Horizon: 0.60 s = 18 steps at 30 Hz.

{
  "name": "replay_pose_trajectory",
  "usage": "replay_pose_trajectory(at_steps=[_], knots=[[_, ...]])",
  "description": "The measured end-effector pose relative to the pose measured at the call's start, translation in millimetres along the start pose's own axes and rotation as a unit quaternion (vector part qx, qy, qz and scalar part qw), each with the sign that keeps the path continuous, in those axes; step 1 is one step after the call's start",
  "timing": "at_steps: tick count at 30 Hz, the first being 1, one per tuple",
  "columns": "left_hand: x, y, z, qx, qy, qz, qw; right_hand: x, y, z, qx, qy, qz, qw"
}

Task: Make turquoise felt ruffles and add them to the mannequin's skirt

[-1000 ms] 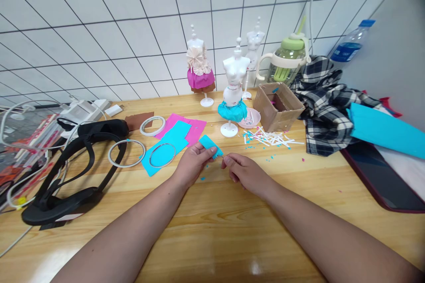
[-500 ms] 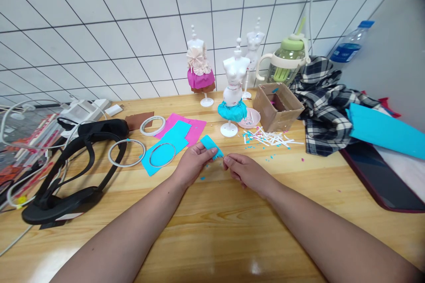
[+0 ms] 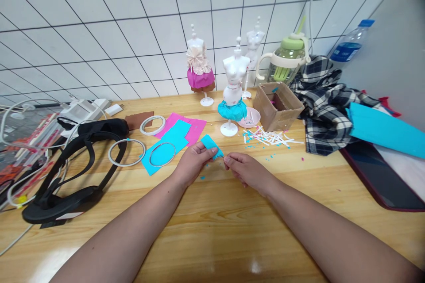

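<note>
We have a small blue paper piece (image 3: 210,145) pinched in our left hand (image 3: 194,163), just below the centre of the frame, thumb and fingers closed on its lower edge so the piece stands up off the wooden table (image 3: 212,230). Our right hand (image 3: 245,171) sits just beside it, its fingertips curled together at the paper's fringed right edge; whether they actually grip a strip of that fringe or only touch it is too small for us to tell.

Against the picture from a second ago very little has moved: the right fingertips have crept slightly toward the paper, and the paper has tipped a touch to the right. We judge from this that we are working along the cut edge in tiny steps, not shifting the piece elsewhere.

Above the hands, at centre, stands a white mannequin (image 3: 233,88) wearing a blue paper skirt, with a second mannequin in a pink skirt (image 3: 198,68) behind it to the left. Blue and pink paper sheets (image 3: 179,135) lie left of the hands, a tape ring (image 3: 162,154) resting on the blue one. A cardboard box (image 3: 278,106) and a scatter of paper offcuts (image 3: 270,138) lie to the upper right.
</note>
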State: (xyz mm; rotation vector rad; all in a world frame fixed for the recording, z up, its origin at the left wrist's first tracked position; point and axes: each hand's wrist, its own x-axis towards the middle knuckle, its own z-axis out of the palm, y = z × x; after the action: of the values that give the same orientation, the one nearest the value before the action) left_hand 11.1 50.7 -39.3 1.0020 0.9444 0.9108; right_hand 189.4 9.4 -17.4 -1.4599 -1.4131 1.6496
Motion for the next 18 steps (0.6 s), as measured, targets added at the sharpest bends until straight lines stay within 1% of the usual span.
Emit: replay_pose_trajectory(at_steps=[5,11,18], knots=[[-0.1,0.6,0.5,-0.004,0.001,-0.004,1.000,0.5,0.8,-0.5,-0.010,0.009,-0.015,1.000],[0.2,0.7,1.1,-0.006,0.004,-0.004,1.000,-0.3,-0.5,-0.6,-0.011,0.008,-0.010,1.000],[0.3,1.2,1.4,-0.015,0.013,-0.001,1.000,0.7,1.3,-0.7,-0.023,0.009,-0.021,0.999]])
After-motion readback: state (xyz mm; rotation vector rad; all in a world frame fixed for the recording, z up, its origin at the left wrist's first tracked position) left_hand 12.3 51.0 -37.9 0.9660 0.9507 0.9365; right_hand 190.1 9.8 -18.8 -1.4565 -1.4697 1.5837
